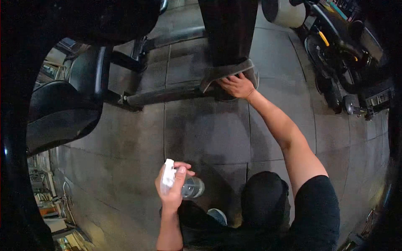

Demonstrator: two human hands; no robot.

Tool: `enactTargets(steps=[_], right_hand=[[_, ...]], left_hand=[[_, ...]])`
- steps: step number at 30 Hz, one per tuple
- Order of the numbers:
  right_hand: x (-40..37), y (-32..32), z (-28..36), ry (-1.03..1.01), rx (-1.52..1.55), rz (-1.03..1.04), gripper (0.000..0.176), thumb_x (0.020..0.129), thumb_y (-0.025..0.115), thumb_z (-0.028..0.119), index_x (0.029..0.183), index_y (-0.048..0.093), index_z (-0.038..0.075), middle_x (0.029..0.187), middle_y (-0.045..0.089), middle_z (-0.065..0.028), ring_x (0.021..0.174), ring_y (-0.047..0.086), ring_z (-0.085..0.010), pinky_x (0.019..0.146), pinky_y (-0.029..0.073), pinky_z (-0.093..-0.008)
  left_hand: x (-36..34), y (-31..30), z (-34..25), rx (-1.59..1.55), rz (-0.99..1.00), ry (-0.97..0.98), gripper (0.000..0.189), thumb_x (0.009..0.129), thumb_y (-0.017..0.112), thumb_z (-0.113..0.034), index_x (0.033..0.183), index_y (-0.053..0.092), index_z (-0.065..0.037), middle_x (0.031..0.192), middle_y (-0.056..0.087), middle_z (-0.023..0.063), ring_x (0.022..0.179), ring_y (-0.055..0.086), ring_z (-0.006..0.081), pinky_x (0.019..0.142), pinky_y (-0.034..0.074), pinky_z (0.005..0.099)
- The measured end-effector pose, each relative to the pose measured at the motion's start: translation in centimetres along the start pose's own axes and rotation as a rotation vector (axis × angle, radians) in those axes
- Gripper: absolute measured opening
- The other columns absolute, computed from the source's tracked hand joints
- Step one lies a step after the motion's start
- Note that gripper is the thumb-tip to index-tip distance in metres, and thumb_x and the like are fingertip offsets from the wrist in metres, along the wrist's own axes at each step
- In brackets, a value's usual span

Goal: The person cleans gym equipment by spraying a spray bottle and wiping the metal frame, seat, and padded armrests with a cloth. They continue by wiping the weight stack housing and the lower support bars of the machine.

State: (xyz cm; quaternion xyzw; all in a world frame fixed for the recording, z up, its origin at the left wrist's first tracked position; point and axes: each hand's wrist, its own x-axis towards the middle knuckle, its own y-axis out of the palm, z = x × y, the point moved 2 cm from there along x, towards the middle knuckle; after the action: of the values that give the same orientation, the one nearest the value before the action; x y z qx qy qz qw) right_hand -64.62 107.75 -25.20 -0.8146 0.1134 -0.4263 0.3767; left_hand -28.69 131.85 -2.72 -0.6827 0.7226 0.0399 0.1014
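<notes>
My left hand is wrapped round the neck of a clear spray bottle with a white spray head, held low in front of my body. Farther forward, my right hand presses a grey cloth against the lower part of a black upright post. Its fingers are spread, and their tips lie on or under the cloth's folds. The cloth wraps partly around the post and hangs out at both sides.
A black padded seat stands at the left, joined to a dark floor bar that runs to the post. Black equipment with a yellow handle is at the upper right. Grey tiles cover the floor. My knee shows below.
</notes>
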Motion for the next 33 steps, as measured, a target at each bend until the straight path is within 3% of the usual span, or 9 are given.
enactTargets(steps=[3, 6, 8, 12, 18, 23, 28, 30, 33], right_hand=[[2.6, -4.1, -4.4, -0.362, 0.032, 0.400, 0.060, 0.094, 0.053, 0.030, 0.150, 0.056, 0.010, 0.156, 0.053, -0.0055, 0.153, 0.037, -0.0288, 0.123, 0.036, -0.0514], [10.8, -10.1, -10.4, -0.588, 0.112, -0.014, 0.064, 0.095, 0.049, 0.031, 0.150, 0.050, -0.002, 0.161, 0.044, -0.0179, 0.155, 0.034, -0.0354, 0.129, 0.024, -0.0538], [17.9, -18.7, -11.7, -0.421, -0.358, 0.104, 0.059, 0.102, 0.055, 0.039, 0.154, 0.049, 0.012, 0.163, 0.044, -0.0116, 0.156, 0.031, -0.0239, 0.129, 0.019, -0.0552], [22.3, -25.3, -12.4, -0.391, -0.230, -0.114, 0.055, 0.094, 0.062, 0.030, 0.146, 0.058, 0.011, 0.148, 0.057, -0.0143, 0.139, 0.051, -0.0328, 0.119, 0.035, -0.0512], [12.5, -12.5, -5.8, 0.028, -0.408, -0.113, 0.051, 0.096, 0.064, 0.038, 0.146, 0.060, 0.028, 0.147, 0.059, 0.0010, 0.141, 0.048, -0.0275, 0.117, 0.034, -0.0554], [-3.3, 4.8, -1.4, -0.236, -0.040, -0.339, 0.053, 0.100, 0.058, 0.033, 0.147, 0.057, 0.010, 0.145, 0.062, -0.0069, 0.131, 0.058, -0.0269, 0.113, 0.041, -0.0503], [-4.0, 3.4, 2.9, 0.128, 0.041, 0.299, 0.054, 0.097, 0.055, 0.024, 0.148, 0.056, 0.006, 0.145, 0.062, -0.0113, 0.129, 0.060, -0.0269, 0.111, 0.044, -0.0489], [-3.1, 1.0, 0.4, 0.013, -0.053, 0.187, 0.057, 0.097, 0.054, 0.023, 0.152, 0.052, 0.008, 0.145, 0.062, -0.0109, 0.131, 0.059, -0.0268, 0.112, 0.044, -0.0468], [2.3, -6.1, -3.3, 0.045, 0.240, 0.637, 0.053, 0.099, 0.053, 0.022, 0.151, 0.054, 0.012, 0.147, 0.060, -0.0116, 0.131, 0.060, -0.0280, 0.109, 0.049, -0.0427]], left_hand=[[-1.6, -1.1, -1.2, 0.027, 0.059, 0.094, 0.015, 0.099, 0.065, -0.004, 0.112, 0.064, 0.006, 0.103, 0.071, 0.0178, 0.085, 0.074, 0.0243, 0.078, 0.059, 0.0378], [-2.6, -2.7, -1.0, 0.054, 0.127, 0.144, 0.014, 0.099, 0.065, -0.004, 0.110, 0.064, 0.006, 0.104, 0.071, 0.0192, 0.088, 0.074, 0.0254, 0.079, 0.059, 0.0387], [-3.6, -3.2, -0.7, 0.155, 0.145, 0.172, 0.014, 0.100, 0.064, -0.003, 0.110, 0.064, 0.005, 0.104, 0.071, 0.0191, 0.090, 0.073, 0.0248, 0.081, 0.059, 0.0394], [-6.7, -3.5, -1.8, 0.123, 0.003, 0.061, 0.018, 0.095, 0.069, -0.011, 0.096, 0.070, 0.007, 0.099, 0.072, 0.0196, 0.085, 0.073, 0.0244, 0.079, 0.059, 0.0366], [-10.3, -4.7, -2.8, 0.124, -0.185, 0.080, 0.035, 0.090, 0.075, -0.023, 0.097, 0.064, 0.009, 0.089, 0.067, 0.0231, 0.082, 0.073, 0.0319, 0.080, 0.061, 0.0457], [-11.9, -5.9, -2.5, 0.132, -0.213, 0.111, 0.035, 0.092, 0.074, -0.022, 0.099, 0.060, 0.009, 0.092, 0.063, 0.0238, 0.081, 0.070, 0.0310, 0.075, 0.062, 0.0481], [-12.7, -5.2, -3.4, 0.153, -0.318, 0.161, 0.036, 0.091, 0.077, -0.026, 0.096, 0.063, 0.007, 0.089, 0.067, 0.0234, 0.081, 0.072, 0.0305, 0.079, 0.060, 0.0444], [-13.0, -5.5, -3.4, 0.099, -0.252, 0.182, 0.032, 0.093, 0.075, -0.022, 0.097, 0.065, 0.008, 0.092, 0.068, 0.0233, 0.082, 0.073, 0.0309, 0.080, 0.059, 0.0440], [-14.0, -5.8, -3.6, 0.134, -0.241, 0.214, 0.031, 0.093, 0.074, -0.021, 0.097, 0.066, 0.009, 0.091, 0.070, 0.0232, 0.082, 0.073, 0.0314, 0.080, 0.059, 0.0441]])
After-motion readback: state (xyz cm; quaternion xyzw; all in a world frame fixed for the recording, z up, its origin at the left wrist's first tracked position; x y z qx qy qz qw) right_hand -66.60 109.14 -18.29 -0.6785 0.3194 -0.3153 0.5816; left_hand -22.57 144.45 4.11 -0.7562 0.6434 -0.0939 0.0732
